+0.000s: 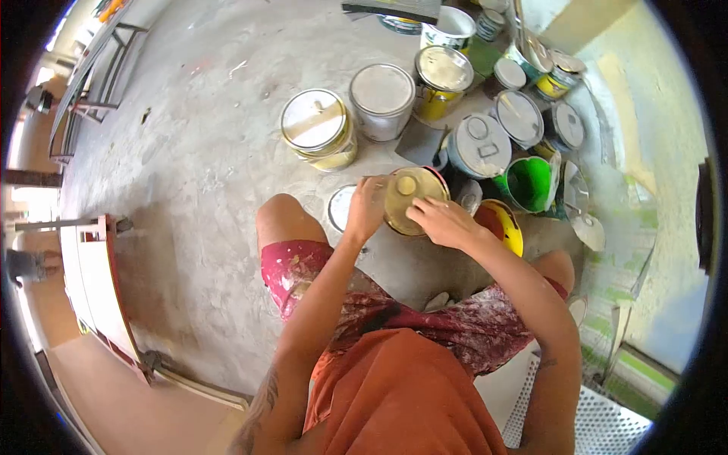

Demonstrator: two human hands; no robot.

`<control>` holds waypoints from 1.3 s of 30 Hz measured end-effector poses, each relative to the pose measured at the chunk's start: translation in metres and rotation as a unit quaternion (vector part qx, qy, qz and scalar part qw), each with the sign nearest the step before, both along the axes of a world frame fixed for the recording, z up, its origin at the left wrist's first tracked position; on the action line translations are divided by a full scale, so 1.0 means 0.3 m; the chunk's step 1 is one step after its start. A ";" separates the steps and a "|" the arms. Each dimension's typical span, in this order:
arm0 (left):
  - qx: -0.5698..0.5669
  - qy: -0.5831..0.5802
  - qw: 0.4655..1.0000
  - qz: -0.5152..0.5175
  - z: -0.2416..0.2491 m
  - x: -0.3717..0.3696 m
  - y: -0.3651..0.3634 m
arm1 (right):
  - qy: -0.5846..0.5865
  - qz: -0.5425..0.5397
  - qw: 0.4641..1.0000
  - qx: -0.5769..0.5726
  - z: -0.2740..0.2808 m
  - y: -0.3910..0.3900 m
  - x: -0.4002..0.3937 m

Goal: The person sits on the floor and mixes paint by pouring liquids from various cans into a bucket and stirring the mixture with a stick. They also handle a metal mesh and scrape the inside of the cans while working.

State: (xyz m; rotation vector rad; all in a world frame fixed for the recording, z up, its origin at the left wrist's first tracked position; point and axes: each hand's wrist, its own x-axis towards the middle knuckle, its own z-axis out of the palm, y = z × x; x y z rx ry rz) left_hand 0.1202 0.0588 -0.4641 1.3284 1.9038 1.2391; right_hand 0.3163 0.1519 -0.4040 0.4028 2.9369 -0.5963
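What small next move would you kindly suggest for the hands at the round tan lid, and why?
Perhaps steady the round tan lid with the left hand at its left edge, since the right hand touches its top and a reddish rim shows beyond, so it may sit off-centre.

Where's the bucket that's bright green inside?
In the head view, the bright green bucket is right of centre, just above the yellow container and farther right than the right hand.
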 end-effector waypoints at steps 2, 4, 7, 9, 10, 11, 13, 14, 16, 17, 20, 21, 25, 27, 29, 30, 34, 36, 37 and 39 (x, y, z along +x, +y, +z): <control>-0.037 -0.084 0.996 0.008 -0.010 0.002 0.012 | -0.024 0.042 0.999 0.016 0.001 0.021 -0.011; -0.041 -0.087 0.995 0.013 -0.010 0.009 0.017 | 0.000 0.028 0.999 -0.019 -0.001 0.050 -0.030; -0.018 -0.039 0.999 -0.027 -0.015 0.023 0.032 | -0.061 -0.008 0.995 -0.079 0.121 0.115 -0.081; -0.066 -0.040 0.997 -0.007 0.003 0.049 0.027 | -0.030 -0.023 0.995 -0.093 0.132 0.120 -0.053; -0.116 -0.033 0.993 0.016 0.008 0.061 0.021 | -0.038 -0.032 0.994 -0.095 0.138 0.111 -0.023; -0.099 0.061 0.992 -0.048 0.043 0.056 0.008 | -0.058 -0.048 0.991 -0.109 0.158 0.101 0.002; -0.119 0.044 0.992 -0.020 0.000 0.048 0.011 | -0.067 -0.056 0.990 -0.111 0.208 0.079 0.053; -0.140 0.033 0.990 0.011 -0.031 0.043 0.013 | -0.071 -0.056 0.989 -0.114 0.206 0.059 0.104; -0.126 0.040 0.991 0.010 -0.071 0.033 0.005 | -0.012 -0.005 0.996 -0.092 0.208 0.012 0.206; -0.123 0.035 0.992 0.007 -0.066 0.029 0.002 | -0.016 -0.006 0.995 -0.094 0.213 -0.019 0.239; -0.128 0.027 0.991 -0.010 -0.056 0.020 0.007 | -0.006 0.011 1.000 -0.008 0.219 -0.075 0.311; -0.122 0.020 0.992 -0.009 -0.057 0.016 0.010 | -0.083 0.011 0.996 -0.027 0.218 -0.077 0.328; -0.109 0.023 0.994 -0.008 -0.059 0.019 0.008 | -0.173 0.034 0.982 -0.067 0.227 -0.068 0.376; -0.106 0.015 0.994 -0.017 -0.055 0.014 0.010 | -0.189 0.030 0.978 -0.081 0.255 -0.063 0.360; -0.101 0.009 0.994 -0.026 -0.043 0.001 0.013 | -0.201 0.027 0.975 -0.091 0.274 -0.060 0.330; -0.101 -0.030 0.994 -0.025 -0.035 -0.006 0.014 | -0.079 0.030 0.995 -0.048 0.277 -0.058 0.312; -0.028 0.008 0.999 0.024 0.040 -0.083 0.114 | -0.044 -0.015 0.999 -0.012 0.332 -0.057 0.307; 0.009 0.056 0.998 0.024 0.111 -0.146 0.227 | -0.045 -0.019 0.999 -0.011 0.334 -0.061 0.314; -0.030 0.113 0.993 0.007 0.169 -0.173 0.286 | -0.048 -0.020 0.999 -0.013 0.336 -0.069 0.317; -0.061 0.173 0.983 -0.014 0.193 -0.221 0.412 | -0.061 -0.017 0.998 -0.015 0.348 -0.084 0.315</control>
